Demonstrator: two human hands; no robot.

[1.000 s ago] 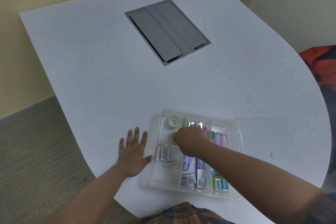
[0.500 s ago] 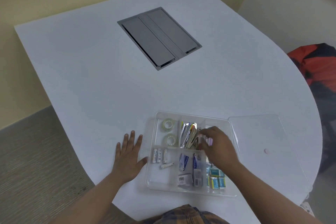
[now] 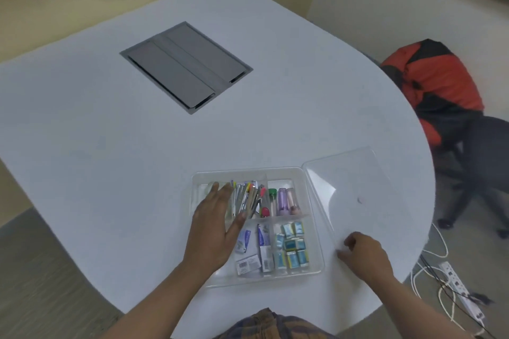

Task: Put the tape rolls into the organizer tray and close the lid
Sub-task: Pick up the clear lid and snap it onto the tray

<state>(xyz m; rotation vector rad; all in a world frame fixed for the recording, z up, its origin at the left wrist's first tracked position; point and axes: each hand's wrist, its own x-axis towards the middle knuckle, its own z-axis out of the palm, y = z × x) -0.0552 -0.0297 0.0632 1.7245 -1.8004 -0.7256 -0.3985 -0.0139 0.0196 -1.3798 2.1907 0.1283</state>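
The clear organizer tray (image 3: 248, 172) sits near the table's front edge, uncovered. My left hand (image 3: 217, 226) lies flat, fingers spread, over the tray's left compartments and hides the tape rolls. Only a sliver of one tape roll (image 3: 212, 186) shows past my fingertips. The clear lid (image 3: 355, 190) lies on the table to the right, touching the tray's right side. My right hand (image 3: 363, 256) is at the lid's near left corner, its fingers curled on the lid's edge.
Pens (image 3: 248, 198), markers (image 3: 283, 198) and small blue packets (image 3: 292, 248) fill the other compartments. A grey cable hatch (image 3: 187, 69) is set into the table (image 3: 110, 146). A chair with a red jacket (image 3: 432, 82) and a floor power strip (image 3: 460, 289) are at right.
My left hand has moved from the table onto the tray's left side. My right hand has left the tray and gone right to the lid's near corner.
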